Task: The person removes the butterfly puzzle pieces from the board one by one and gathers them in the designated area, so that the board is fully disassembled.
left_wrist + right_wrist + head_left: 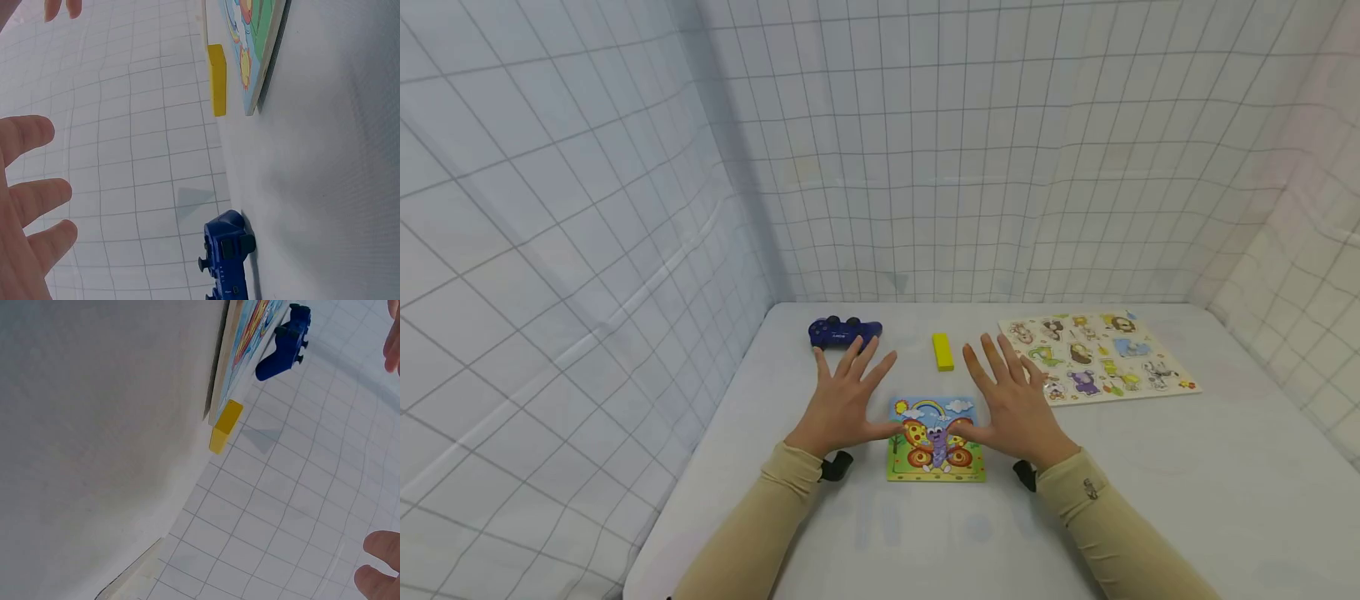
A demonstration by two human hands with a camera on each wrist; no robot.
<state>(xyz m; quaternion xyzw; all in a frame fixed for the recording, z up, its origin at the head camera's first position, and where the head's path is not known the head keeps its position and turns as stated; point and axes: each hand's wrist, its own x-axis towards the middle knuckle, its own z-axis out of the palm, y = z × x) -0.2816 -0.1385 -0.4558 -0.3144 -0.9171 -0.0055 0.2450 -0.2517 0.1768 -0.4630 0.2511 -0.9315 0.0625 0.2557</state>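
Both hands are held with fingers spread over the table, palms down and holding nothing. My left hand (pixel 842 408) overlaps the left edge of a butterfly puzzle board (pixel 936 467) in the head view, its thumb reaching over the picture. Over the board's right edge is my right hand (pixel 1018 412), thumb pointing inward. In both wrist views the hands appear raised above the tabletop. A yellow block (pixel 943 352) lies beyond the board, between the fingertips of the two hands. Just past the left fingertips sits a blue game controller (pixel 844 333).
A large animal puzzle board (pixel 1120 358) with several pictured pieces lies at the back right, partly behind the right fingers. White grid-patterned cloth walls (pixel 910 167) enclose the white table (pixel 917 558) at the back and both sides.
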